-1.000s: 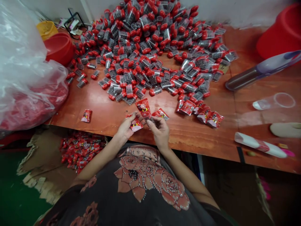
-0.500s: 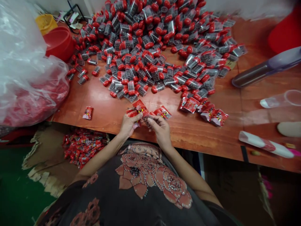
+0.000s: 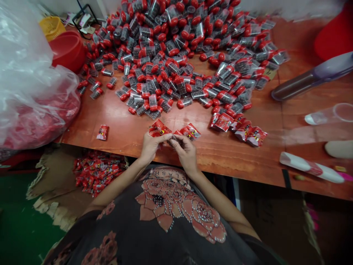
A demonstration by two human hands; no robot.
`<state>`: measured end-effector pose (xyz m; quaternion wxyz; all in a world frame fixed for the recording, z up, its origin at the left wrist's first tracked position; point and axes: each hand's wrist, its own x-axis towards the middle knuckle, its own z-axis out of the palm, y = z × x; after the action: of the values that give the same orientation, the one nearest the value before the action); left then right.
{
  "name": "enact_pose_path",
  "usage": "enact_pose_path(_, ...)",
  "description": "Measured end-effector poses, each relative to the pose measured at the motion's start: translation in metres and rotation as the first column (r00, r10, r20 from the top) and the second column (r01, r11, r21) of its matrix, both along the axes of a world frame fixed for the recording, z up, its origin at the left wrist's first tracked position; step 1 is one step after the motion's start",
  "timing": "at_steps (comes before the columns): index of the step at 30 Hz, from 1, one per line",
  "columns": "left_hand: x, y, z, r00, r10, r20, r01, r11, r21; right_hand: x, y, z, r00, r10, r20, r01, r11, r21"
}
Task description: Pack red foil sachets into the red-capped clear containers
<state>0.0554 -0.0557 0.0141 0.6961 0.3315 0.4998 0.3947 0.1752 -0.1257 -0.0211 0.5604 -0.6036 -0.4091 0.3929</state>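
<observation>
My left hand (image 3: 149,148) is closed on a small red printed packet (image 3: 159,129), which sticks out above the thumb. Against its thumb tip press the pinched fingers of my right hand (image 3: 188,151). What the right fingers grip is mostly hidden; only something small and dark shows between the two hands. Just behind the right fingers lies another red packet (image 3: 191,131) on the table. Beyond both hands spreads a big heap of small clear tubes with red caps (image 3: 171,66) and dark beads inside.
Several filled red packets (image 3: 255,137) lie in a row at right. A single packet (image 3: 103,132) lies at left. Plastic bag (image 3: 38,103), red bowl (image 3: 67,51), clear cup (image 3: 328,116) and dark-filled scoop (image 3: 295,86) flank the work area. Below the table edge, a carton holds many packets (image 3: 97,173).
The red packet in my left hand has tipped lower and to the left. My right fingers have come up against the left thumb, covering the dark-beaded piece seen between the hands earlier.
</observation>
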Motion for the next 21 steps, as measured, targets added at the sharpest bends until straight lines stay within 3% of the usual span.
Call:
enact_pose_path(5, 0.003, 0.000, -0.002, 0.998, 0.057, 0.001, -0.056, 0.996, 0.073, 0.001, -0.001, 0.004, 0.976, -0.031, 0.218, 0.012, 0.996, 0.090)
enact_pose_path(7, 0.005, -0.003, -0.001, 0.998, 0.068, 0.007, -0.068, 0.995, 0.066, -0.001, 0.000, 0.005, 0.988, -0.041, 0.146, 0.031, 0.997, 0.066)
enact_pose_path(9, 0.008, -0.006, -0.001, 0.998, 0.063, 0.011, -0.063, 0.997, 0.032, -0.002, 0.003, 0.006, 0.999, -0.021, -0.046, 0.021, 1.000, -0.004)
enact_pose_path(12, 0.010, -0.009, -0.003, 0.998, 0.038, 0.053, -0.036, 0.999, -0.023, -0.004, 0.008, 0.006, 0.951, -0.009, -0.310, -0.022, 0.995, -0.097)
enact_pose_path(16, 0.010, -0.009, -0.006, 0.989, 0.107, 0.104, -0.109, 0.994, 0.018, -0.006, 0.010, 0.006, 0.934, -0.047, -0.355, 0.014, 0.995, -0.095)
enact_pose_path(21, 0.009, -0.011, -0.005, 0.990, 0.131, 0.048, -0.131, 0.991, -0.002, -0.011, 0.005, 0.003, 0.949, -0.089, -0.302, 0.083, 0.996, -0.034)
